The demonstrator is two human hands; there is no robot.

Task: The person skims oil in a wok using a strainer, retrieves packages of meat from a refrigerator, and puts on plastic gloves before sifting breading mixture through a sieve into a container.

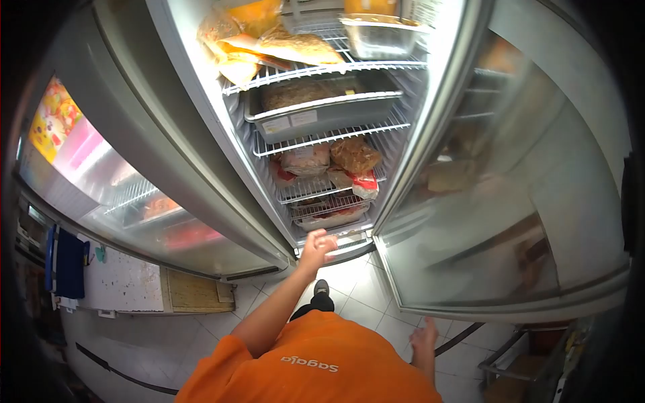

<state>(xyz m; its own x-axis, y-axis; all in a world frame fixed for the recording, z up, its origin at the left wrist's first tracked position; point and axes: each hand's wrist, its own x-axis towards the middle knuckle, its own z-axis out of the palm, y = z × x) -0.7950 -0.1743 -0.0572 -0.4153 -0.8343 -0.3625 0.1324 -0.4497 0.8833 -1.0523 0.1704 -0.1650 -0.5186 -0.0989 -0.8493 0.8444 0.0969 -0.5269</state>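
Observation:
My left hand [317, 250] is in front of the bottom of an open upright fridge, its fingers loosely spread and holding nothing. Low on the right, my right hand [424, 337] hangs below the edge of the open glass door [470, 221], fingers apart and empty. Inside the fridge, wrapped food bags [295, 47] and a clear container [379, 39] sit on the top wire shelf. Below them is a grey tub [322, 117] with two labels. Further down lie a wrapped pink package [306, 160], a brown bag [355, 154] and a bottom tray [332, 216].
A second glass-door fridge [127, 181] stands closed at the left. Beneath it is a worn white-topped cabinet [127, 279] beside a blue object [66, 262]. A crate [524, 363] stands at the lower right. Dark cables [460, 336] cross the tiled floor [363, 316].

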